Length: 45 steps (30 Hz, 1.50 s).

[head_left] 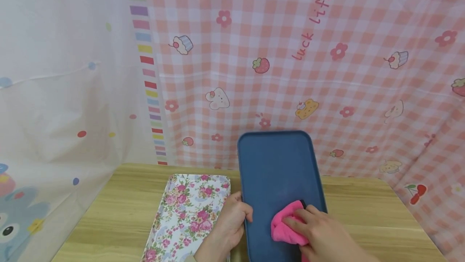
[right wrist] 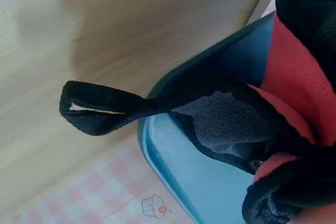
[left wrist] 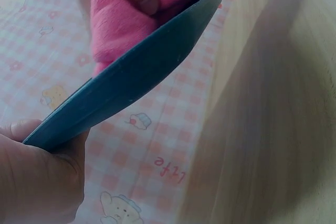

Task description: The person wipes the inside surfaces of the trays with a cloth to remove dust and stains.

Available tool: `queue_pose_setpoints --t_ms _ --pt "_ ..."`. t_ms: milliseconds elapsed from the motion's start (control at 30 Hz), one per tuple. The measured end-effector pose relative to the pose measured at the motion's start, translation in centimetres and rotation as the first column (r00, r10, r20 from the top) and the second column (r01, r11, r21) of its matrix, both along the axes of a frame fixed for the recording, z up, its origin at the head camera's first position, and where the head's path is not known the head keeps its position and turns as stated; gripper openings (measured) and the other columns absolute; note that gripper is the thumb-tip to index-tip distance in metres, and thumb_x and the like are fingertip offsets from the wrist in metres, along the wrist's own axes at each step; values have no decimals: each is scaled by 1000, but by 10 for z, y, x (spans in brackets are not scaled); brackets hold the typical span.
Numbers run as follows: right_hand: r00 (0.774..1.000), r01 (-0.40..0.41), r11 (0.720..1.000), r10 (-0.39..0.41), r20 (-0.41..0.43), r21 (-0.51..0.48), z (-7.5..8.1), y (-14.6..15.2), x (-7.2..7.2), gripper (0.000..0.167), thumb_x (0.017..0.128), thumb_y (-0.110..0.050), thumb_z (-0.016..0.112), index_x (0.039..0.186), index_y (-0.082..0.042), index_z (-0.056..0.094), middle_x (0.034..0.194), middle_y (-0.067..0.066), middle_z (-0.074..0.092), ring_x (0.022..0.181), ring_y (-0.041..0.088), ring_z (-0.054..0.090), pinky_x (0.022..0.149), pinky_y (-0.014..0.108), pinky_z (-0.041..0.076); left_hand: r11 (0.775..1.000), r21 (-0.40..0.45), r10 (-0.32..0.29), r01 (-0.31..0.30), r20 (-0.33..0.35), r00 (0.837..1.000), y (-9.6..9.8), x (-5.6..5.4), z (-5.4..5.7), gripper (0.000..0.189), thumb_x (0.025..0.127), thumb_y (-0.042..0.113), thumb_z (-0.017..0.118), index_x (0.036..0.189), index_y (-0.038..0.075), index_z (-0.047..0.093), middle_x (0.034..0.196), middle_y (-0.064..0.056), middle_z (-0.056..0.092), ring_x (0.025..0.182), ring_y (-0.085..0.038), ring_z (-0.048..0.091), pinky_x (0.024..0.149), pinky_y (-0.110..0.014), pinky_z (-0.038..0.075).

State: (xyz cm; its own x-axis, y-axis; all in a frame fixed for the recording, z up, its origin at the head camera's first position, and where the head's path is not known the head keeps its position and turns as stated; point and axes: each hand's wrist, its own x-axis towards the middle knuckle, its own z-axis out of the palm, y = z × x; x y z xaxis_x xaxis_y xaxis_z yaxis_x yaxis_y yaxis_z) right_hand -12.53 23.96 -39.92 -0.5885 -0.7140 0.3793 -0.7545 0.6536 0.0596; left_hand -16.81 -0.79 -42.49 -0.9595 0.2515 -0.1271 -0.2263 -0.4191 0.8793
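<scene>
A dark blue rectangular tray [head_left: 276,165] is held tilted up above the table. My left hand [head_left: 234,223] grips its left edge; in the left wrist view the thumb lies on one face and the rest of the hand [left wrist: 42,177] on the other. Bunched in my right hand [head_left: 319,229] is a pink cloth [head_left: 285,225], pressed against the tray's inner face at the lower middle. The right wrist view shows the cloth's black edging, a grey side [right wrist: 231,119] and a black hanging loop [right wrist: 100,106] sticking out past the tray's rim.
A white tray with pink roses [head_left: 196,201] lies on the wood-grain table [head_left: 367,209], left of the blue tray. Behind the table hangs a pink checked cloth [head_left: 232,52] with cartoon prints. A pale dotted sheet [head_left: 72,104] covers the left side.
</scene>
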Motion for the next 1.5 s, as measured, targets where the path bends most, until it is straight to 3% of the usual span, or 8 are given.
queue_pose_setpoints --t_ms 167,333,467,600,800,933,1033,1500 --pt "998 -60 998 59 13 19 -6 5 1 53 65 -16 88 116 -18 77 102 -4 67 83 9 48 64 18 45 1000 11 3 -3 6 1000 -2 0 0 68 52 -14 40 117 -7 62 103 -8 66 88 -20 62 68 -27 52" --pt "992 -128 991 129 -8 28 -13 9 2 37 83 -38 86 115 -22 76 95 -10 63 80 3 43 63 11 37 1000 17 12 -12 12 1000 -2 -1 -1 73 53 -14 40 122 -8 60 108 -9 66 90 -21 61 70 -28 52" --pt "983 -180 983 182 -41 44 -17 12 4 34 90 -48 78 113 -23 77 92 -12 62 80 -1 41 64 7 34 1000 9 19 -19 7 1000 -2 -2 -2 72 53 -14 40 122 -8 61 108 -9 65 90 -21 60 68 -27 50" --pt "979 -205 978 205 13 46 -17 16 6 36 90 -48 77 114 -21 78 95 -11 65 83 -1 43 66 8 37 1000 12 16 -16 11 1000 -1 -2 -1 71 53 -15 40 120 -8 61 107 -9 66 88 -21 61 67 -27 50" --pt "985 -169 985 168 43 27 -13 17 5 38 89 -47 79 116 -21 78 100 -10 67 86 2 48 67 13 44 1000 25 5 -5 11 1000 -1 -1 0 71 53 -16 40 120 -8 61 107 -9 65 88 -21 60 66 -27 49" --pt "991 -125 992 125 55 9 -3 16 2 43 77 -24 88 118 -20 76 104 -7 67 87 6 49 67 19 47 1000 25 1 -1 10 1000 0 0 0 69 53 -16 40 118 -7 62 107 -9 65 89 -21 60 66 -27 50" --pt "995 -90 996 90 42 -6 4 13 -1 56 64 -9 86 118 -18 76 107 -6 66 89 9 51 70 24 51 1000 10 5 -5 10 1000 1 1 1 67 52 -16 41 114 -6 64 105 -9 66 88 -21 61 65 -26 51" --pt "999 51 998 -51 -8 -39 36 0 -21 51 71 -7 80 121 -15 78 111 -4 68 91 11 53 68 28 51 1000 -12 1 -2 -3 1000 1 2 2 61 51 -14 43 107 -4 65 100 -8 67 88 -20 63 67 -27 52"
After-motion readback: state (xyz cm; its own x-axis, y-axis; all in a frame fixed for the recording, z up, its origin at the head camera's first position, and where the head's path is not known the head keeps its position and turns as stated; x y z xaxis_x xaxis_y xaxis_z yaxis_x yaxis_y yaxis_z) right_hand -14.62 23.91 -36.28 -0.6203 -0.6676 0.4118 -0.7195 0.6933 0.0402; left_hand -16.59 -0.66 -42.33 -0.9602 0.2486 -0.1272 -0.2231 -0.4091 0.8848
